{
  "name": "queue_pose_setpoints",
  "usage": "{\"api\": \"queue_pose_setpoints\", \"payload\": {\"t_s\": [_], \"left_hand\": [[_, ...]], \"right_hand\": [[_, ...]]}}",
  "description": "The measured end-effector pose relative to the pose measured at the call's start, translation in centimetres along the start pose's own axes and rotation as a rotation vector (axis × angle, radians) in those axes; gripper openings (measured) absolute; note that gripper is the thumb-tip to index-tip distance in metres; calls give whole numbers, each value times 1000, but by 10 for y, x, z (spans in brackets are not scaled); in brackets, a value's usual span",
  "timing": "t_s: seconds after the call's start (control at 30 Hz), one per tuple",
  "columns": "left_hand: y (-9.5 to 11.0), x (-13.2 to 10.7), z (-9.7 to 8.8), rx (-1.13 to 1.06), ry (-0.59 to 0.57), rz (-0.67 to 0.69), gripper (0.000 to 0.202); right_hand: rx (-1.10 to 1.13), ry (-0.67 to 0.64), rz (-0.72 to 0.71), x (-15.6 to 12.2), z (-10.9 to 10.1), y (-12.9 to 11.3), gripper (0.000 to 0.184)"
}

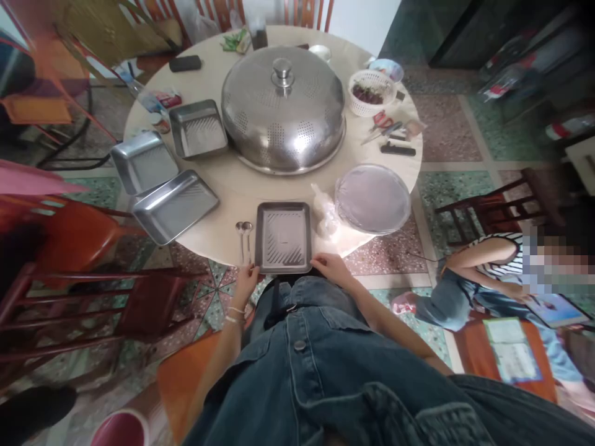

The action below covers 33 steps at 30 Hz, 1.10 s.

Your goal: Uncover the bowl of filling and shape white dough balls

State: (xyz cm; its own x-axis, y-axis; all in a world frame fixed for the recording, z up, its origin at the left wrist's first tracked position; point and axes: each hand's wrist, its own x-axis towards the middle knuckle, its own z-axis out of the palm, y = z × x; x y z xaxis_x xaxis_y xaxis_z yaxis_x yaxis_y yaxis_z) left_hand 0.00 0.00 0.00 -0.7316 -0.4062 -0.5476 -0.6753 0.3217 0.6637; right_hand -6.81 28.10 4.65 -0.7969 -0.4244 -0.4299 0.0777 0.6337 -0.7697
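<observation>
A rectangular metal tray (283, 238) with a slotted pattern in its base lies at the table's near edge. My left hand (246, 280) grips its near left corner, fingers pinched at the rim. At the near right corner, my right hand (329, 269) is closed on the rim with thumb and fingers. Two metal spoons (243, 235) lie side by side left of the tray, their handles pointing toward my left hand. A knotted clear plastic bag with pale contents (326, 214) rests just right of the tray.
Several metal trays (175, 207) stand at the left. A large perforated steel dome lid (283, 111) covers the middle. To the right are a round plastic-covered dish (372, 198), a white basket (370, 93) and scissors (379, 127). A seated person (488, 266) holds a tablet.
</observation>
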Motion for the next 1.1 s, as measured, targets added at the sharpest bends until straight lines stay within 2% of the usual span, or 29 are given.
{"api": "queue_pose_setpoints", "payload": {"t_s": [0.1,0.17,0.4,0.63,0.87,0.97,1.1], "left_hand": [[0,0,11,-36,-9,-43,33],[3,-2,12,-50,10,-40,34],[13,-19,-3,-58,69,18,35],[10,-13,-2,-54,73,-18,33],[2,-19,-23,-77,218,16,37],[8,-27,-24,-76,147,81,35],[20,-44,-6,-35,-35,218,34]], "right_hand": [[-2,-18,-17,6,-1,-5,30],[-6,-20,-30,8,-1,-8,30],[-9,-13,-59,8,2,-15,30],[-10,-37,-77,6,10,-16,30],[-53,-67,-103,4,23,-4,29],[-81,-95,-112,4,31,-3,29],[-104,-142,-146,2,44,-10,29]]}}
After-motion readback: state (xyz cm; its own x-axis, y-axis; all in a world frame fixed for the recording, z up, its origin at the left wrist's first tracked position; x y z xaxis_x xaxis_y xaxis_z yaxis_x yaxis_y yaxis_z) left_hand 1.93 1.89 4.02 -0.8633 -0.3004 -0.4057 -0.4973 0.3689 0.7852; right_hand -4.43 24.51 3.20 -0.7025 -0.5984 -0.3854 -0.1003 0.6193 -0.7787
